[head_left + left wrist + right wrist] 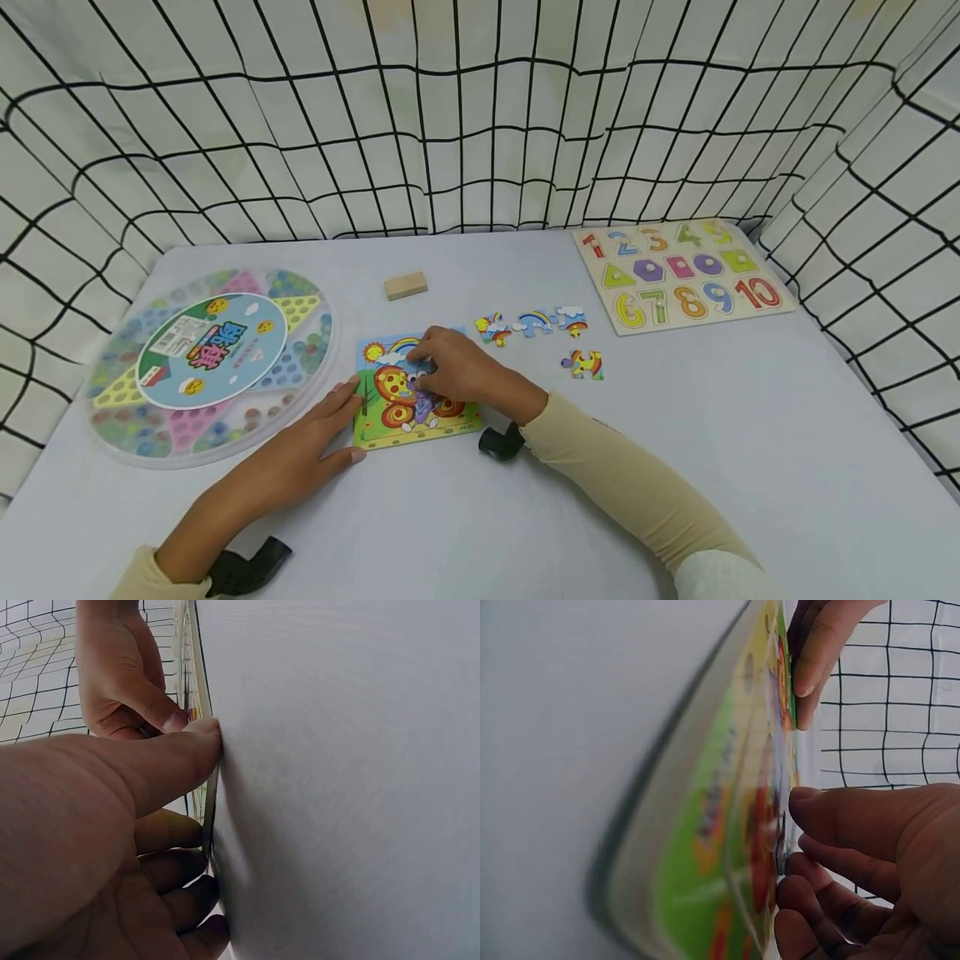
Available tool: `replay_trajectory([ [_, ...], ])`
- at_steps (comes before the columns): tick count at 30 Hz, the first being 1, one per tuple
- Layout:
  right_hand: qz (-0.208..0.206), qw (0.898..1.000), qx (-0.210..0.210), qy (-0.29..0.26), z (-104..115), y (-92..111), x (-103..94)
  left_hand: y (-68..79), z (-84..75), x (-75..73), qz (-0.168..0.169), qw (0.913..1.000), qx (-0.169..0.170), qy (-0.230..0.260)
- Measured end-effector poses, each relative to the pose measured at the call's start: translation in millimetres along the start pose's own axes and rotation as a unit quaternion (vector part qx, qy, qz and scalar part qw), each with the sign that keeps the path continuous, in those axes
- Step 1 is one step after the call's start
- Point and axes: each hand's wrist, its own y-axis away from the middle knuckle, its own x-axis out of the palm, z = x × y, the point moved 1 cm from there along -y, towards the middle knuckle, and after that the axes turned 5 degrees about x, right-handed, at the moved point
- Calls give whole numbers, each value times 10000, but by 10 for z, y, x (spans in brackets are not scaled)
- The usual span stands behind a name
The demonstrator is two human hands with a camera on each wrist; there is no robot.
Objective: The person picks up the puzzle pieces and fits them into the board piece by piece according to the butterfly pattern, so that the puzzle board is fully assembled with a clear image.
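Note:
A butterfly jigsaw puzzle board [382, 433] lies on the white table in front of me. My left hand [311, 446] rests against its left side, fingers fairly straight, the thumb touching near the lower left corner. Over the board's upper right part, my right hand [461, 362] has its fingers curled, and thumb and fingertips pinch a small puzzle piece [782, 851] at the board's surface. Most of that piece is hidden by the fingers. Right of the board lie several loose pieces, among them a rainbow piece [534, 322] and a red-and-yellow piece [587, 364].
A round marble game board [212, 350] in a clear case is at the left. A small wooden block [406, 286] lies behind the puzzle. A number and shape board [663, 271] sits at the back right. Black wire mesh [487, 133] surrounds the table's back and sides.

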Motion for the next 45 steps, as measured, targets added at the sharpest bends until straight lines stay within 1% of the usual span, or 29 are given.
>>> replay_trajectory([
  [6, -11, 9989, 101, -460, -51, 54, -48, -2, 9, 13, 33, 10000, 24, 65],
  [12, -180, 9971, -30, -742, -163, 127, -165, 0, -3, 14, 24, 10000, 15, -11],
  [18, -335, 9960, 141, -815, -288, 179, -270, 3, -8, 12, 24, 10000, -17, -48],
  [29, -551, 9956, 128, -751, -460, 279, -368, 13, -14, 2, 55, 9999, -77, -51],
  [33, -607, 9946, 167, -820, -506, 318, -411, 10, -11, 2, 56, 9999, -57, -76],
  [37, -637, 9937, 107, -919, -546, 358, -472, 6, -8, -2, 46, 9999, -32, -89],
  [41, -694, 9941, 5, -835, -594, 401, -536, 4, -3, -1, -8, 10000, 22, -79],
  [45, -755, 9940, 10, -792, -670, 462, -579, 3, 0, 3, -21, 9999, 46, -96],
])
